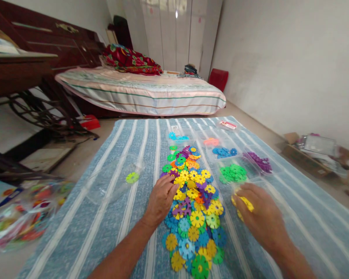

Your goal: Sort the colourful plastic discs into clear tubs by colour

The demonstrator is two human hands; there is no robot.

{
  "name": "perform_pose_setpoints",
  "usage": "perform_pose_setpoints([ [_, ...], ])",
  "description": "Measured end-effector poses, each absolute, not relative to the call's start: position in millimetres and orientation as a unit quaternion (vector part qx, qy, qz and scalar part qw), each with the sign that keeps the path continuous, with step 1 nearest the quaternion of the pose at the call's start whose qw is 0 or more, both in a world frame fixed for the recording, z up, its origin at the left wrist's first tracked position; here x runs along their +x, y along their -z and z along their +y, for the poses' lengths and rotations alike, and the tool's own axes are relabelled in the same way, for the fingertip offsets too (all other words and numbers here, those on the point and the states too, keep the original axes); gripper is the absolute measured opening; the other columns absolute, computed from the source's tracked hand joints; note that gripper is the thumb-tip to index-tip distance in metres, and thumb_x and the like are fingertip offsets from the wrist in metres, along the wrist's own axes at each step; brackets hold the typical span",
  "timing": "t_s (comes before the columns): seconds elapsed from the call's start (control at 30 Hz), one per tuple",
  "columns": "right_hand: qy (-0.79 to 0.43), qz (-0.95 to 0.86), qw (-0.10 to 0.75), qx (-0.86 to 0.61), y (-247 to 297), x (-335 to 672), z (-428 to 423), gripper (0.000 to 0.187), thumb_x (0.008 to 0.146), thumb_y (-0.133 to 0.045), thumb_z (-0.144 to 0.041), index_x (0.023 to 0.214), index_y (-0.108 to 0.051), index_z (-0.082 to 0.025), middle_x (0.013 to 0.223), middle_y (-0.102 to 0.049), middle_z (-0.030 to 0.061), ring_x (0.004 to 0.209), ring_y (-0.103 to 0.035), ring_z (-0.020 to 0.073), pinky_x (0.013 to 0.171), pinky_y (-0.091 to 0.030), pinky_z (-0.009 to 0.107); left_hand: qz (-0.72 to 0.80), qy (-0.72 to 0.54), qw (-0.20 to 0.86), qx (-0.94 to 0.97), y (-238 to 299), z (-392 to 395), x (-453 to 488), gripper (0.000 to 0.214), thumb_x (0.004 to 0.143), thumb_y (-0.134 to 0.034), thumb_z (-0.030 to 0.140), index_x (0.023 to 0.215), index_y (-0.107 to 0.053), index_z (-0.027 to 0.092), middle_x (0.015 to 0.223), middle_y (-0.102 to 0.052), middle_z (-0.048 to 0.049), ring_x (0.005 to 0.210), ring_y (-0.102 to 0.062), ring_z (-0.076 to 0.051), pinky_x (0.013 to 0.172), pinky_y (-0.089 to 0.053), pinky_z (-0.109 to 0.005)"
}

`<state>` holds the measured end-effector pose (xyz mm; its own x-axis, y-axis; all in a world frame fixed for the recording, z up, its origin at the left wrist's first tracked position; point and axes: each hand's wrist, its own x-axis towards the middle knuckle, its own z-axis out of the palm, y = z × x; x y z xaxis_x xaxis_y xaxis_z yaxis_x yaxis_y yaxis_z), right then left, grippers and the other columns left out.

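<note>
A long pile of snowflake-shaped plastic discs [197, 219] in yellow, blue, green, purple and orange lies on the striped cloth. At its left edge is my left hand [162, 198], palm down, fingertips touching the discs near some purple and yellow ones. Its thumb and fingers look slightly apart, and I see nothing held. To the right of the pile, my right hand [260, 215] closes on several yellow snowflake discs [246, 203]. It is low over a clear plastic container, which it mostly hides. The hand is a little blurred.
Clear boxes hold green discs [233, 173], purple discs [260, 162], dark blue discs [223, 152], orange discs [211, 142] and light blue discs [178, 136]. One lime disc [132, 178] lies left, by clear plastic. Beyond are a bed [151, 93] and, right, a cardboard box [305, 161].
</note>
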<state>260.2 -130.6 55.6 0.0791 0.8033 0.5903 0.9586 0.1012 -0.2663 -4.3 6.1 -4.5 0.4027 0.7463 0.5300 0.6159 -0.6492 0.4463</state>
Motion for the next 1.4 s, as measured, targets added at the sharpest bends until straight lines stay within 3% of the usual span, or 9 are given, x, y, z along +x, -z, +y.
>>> perform_pose_setpoints([
  [0.13, 0.056, -0.717, 0.354, -0.598, -51.5, 210.6, -100.2, 0.012, 0.087, -0.050, -0.022, 0.088, -0.062, -0.021, 0.096, -0.064, 0.0083, 0.101, -0.056, 0.0228, 0.092, -0.045, 0.041, 0.411, -0.364, 0.089, 0.831, 0.9, 3.1, -5.6, 0.026, 0.090, -0.043, 0.028, 0.078, -0.064, 0.019, 0.107, -0.067, -0.0081, 0.110, -0.057, -0.022, 0.097, -0.048, -0.045],
  [0.37, -0.034, -0.756, 0.297, -0.582, -51.4, 170.8, -56.1, 0.019, 0.082, -0.052, -0.014, 0.098, -0.060, -0.020, 0.099, -0.062, 0.0087, 0.101, -0.053, 0.0234, 0.090, -0.044, 0.039, 0.358, -0.379, 0.104, 0.847, -15.8, -7.4, -1.2, 0.019, 0.089, -0.047, 0.026, 0.086, -0.064, 0.020, 0.118, -0.062, -0.0076, 0.122, -0.048, -0.022, 0.103, -0.042, -0.046],
  [0.53, -0.044, -0.754, 0.331, -0.565, -43.0, 171.8, -58.1, 0.015, 0.085, -0.049, -0.014, 0.079, -0.061, -0.021, 0.087, -0.063, 0.0062, 0.096, -0.056, 0.0210, 0.089, -0.045, 0.038, 0.323, -0.375, 0.134, 0.858, -23.8, -15.7, 2.6, 0.015, 0.089, -0.050, 0.026, 0.089, -0.064, 0.021, 0.122, -0.060, -0.0070, 0.126, -0.044, -0.022, 0.105, -0.040, -0.046],
  [0.73, 0.047, -0.709, 0.382, -0.590, -50.4, 222.2, -94.3, 0.014, 0.087, -0.049, -0.019, 0.080, -0.062, -0.023, 0.095, -0.066, 0.0064, 0.102, -0.058, 0.0212, 0.093, -0.045, 0.041, 0.349, -0.375, 0.097, 0.853, -15.3, -6.6, -2.2, 0.017, 0.087, -0.051, 0.028, 0.097, -0.062, 0.020, 0.120, -0.061, -0.0091, 0.123, -0.047, -0.024, 0.104, -0.041, -0.047],
  [0.9, 0.148, -0.649, 0.319, -0.675, -55.7, 287.3, -133.6, 0.022, 0.088, -0.048, -0.032, 0.076, -0.062, -0.020, 0.092, -0.067, 0.0103, 0.095, -0.060, 0.0251, 0.087, -0.048, 0.045, 0.382, -0.317, 0.058, 0.866, -6.1, 6.2, -11.9, 0.018, 0.082, -0.054, 0.033, 0.086, -0.065, 0.019, 0.121, -0.058, -0.0113, 0.123, -0.046, -0.030, 0.102, -0.042, -0.052],
  [1.03, 0.157, -0.638, 0.291, -0.695, -50.5, 300.0, -147.9, 0.027, 0.089, -0.047, -0.038, 0.080, -0.064, -0.018, 0.090, -0.067, 0.0113, 0.090, -0.061, 0.0264, 0.083, -0.049, 0.046, 0.399, -0.254, 0.079, 0.877, -5.4, 10.6, -17.3, 0.022, 0.075, -0.061, 0.039, 0.083, -0.067, 0.019, 0.126, -0.055, -0.0122, 0.126, -0.042, -0.034, 0.104, -0.038, -0.054],
  [1.4, 0.099, -0.688, 0.405, -0.594, -46.1, 228.3, -125.7, 0.006, 0.086, -0.055, -0.020, 0.087, -0.061, -0.020, 0.096, -0.067, 0.0077, 0.103, -0.059, 0.0219, 0.089, -0.050, 0.040, 0.406, -0.211, 0.126, 0.880, -9.5, 10.6, -18.4, 0.024, 0.078, -0.059, 0.041, 0.083, -0.067, 0.020, 0.131, -0.053, -0.0111, 0.130, -0.038, -0.033, 0.106, -0.036, -0.052],
])
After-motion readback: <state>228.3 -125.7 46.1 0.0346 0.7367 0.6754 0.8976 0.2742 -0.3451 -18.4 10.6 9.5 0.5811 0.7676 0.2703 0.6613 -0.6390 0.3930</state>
